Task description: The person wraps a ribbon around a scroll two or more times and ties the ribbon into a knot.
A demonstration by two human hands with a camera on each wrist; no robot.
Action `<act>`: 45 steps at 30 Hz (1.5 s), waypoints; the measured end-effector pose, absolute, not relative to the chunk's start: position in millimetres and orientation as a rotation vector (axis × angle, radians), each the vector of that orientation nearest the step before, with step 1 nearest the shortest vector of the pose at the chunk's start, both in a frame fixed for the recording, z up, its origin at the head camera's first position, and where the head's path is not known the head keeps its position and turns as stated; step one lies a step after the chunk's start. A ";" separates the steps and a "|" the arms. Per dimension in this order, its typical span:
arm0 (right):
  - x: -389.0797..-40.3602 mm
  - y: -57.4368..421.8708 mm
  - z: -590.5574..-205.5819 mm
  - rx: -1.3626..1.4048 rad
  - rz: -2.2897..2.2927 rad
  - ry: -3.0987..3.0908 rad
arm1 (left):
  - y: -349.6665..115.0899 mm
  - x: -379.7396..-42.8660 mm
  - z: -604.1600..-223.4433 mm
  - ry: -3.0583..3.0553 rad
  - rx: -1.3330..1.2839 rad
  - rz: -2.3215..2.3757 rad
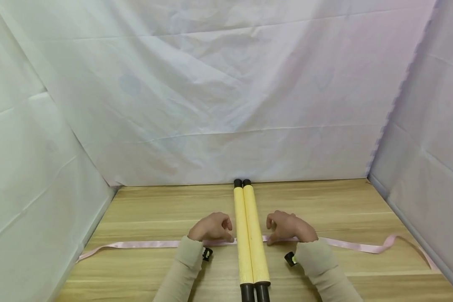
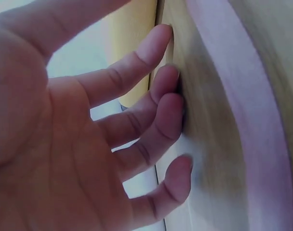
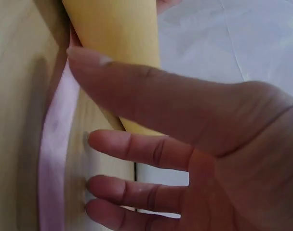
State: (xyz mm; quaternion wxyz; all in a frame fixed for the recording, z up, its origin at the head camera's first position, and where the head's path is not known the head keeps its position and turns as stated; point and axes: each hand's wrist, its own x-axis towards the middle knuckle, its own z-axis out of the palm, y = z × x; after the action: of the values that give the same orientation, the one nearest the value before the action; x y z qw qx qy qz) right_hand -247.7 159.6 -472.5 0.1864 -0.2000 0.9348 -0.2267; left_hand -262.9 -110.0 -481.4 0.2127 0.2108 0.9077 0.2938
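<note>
Two yellow rolls (image 1: 250,235) with dark ends lie side by side, pointing away from me, like a scroll rolled up from both sides. A pink satin ribbon (image 1: 147,244) passes crosswise under them and stretches out to left and right. My left hand (image 1: 213,226) hovers just left of the rolls, its fingers loosely bent; the left wrist view shows nothing in its palm, with the ribbon (image 2: 262,134) beyond the fingertips. To the right of the rolls is my right hand (image 1: 287,226), likewise holding nothing. Its thumb tip is over the ribbon (image 3: 54,144); whether it touches, I cannot tell.
The wooden table (image 1: 166,209) is bounded by a white cloth backdrop (image 1: 226,105) behind and cloth walls at both sides. The far ends of the rolls are close to the backdrop. At the right, the ribbon's tail curls up near the table edge.
</note>
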 end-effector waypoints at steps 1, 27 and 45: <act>-247.5 158.7 -473.3 -0.577 -0.665 2.617 | -109.6 -261.8 -481.1 2.530 0.575 0.802; -248.0 152.5 -476.7 -0.713 -0.830 2.491 | -106.6 -255.2 -474.3 2.611 0.714 0.646; -251.3 164.5 -480.9 -0.674 -0.878 2.396 | -109.3 -261.5 -484.3 2.490 0.667 0.709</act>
State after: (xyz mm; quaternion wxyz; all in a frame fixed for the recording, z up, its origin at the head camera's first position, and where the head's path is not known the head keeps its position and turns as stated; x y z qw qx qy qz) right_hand -251.3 164.5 -480.9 0.2487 -0.2473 0.8793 -0.3223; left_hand -261.5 -109.3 -484.3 0.2318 0.2428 0.9060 0.2580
